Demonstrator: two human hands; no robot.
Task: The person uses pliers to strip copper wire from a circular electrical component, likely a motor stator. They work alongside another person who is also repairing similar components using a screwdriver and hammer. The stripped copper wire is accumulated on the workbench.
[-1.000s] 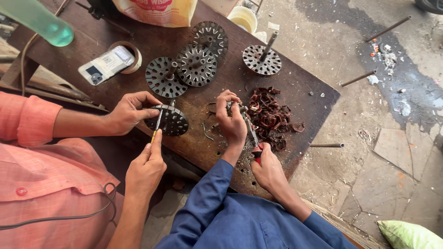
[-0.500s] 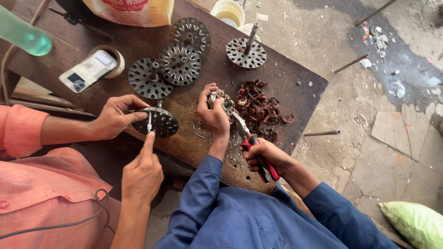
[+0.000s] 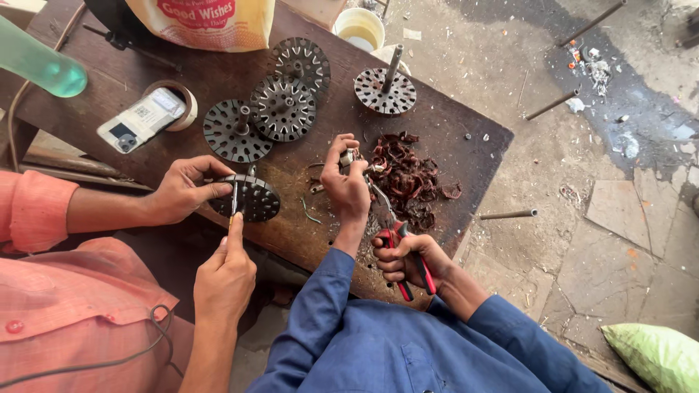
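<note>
My left hand [image 3: 346, 185] pinches a small metal piece [image 3: 352, 156] above the dark wooden table [image 3: 466, 145]. It is just left of a pile of reddish-brown wire scraps [image 3: 408, 178]. My right hand [image 3: 409, 260] grips red-handled pliers [image 3: 397, 240], and their jaws point up toward the left hand. Both my sleeves are blue. Beside me a co-worker in a pink shirt holds a dark slotted metal disc [image 3: 251, 198] at the table's edge with one hand [image 3: 182, 191]. The co-worker's other hand [image 3: 224, 280] pokes a thin tool into it.
Three more slotted discs [image 3: 280, 108] lie mid-table, and another with an upright shaft [image 3: 385, 89] stands at the far side. A phone on a tape roll [image 3: 142, 120], a green bottle [image 3: 40, 62], a printed bag [image 3: 200, 20] and a white cup [image 3: 360, 29] are also here. Metal rods [image 3: 507, 215] lie on the stone floor.
The view has shifted a little. My right hand has drawn the pliers slightly lower and closer to me. The co-worker's hands stay on the disc.
</note>
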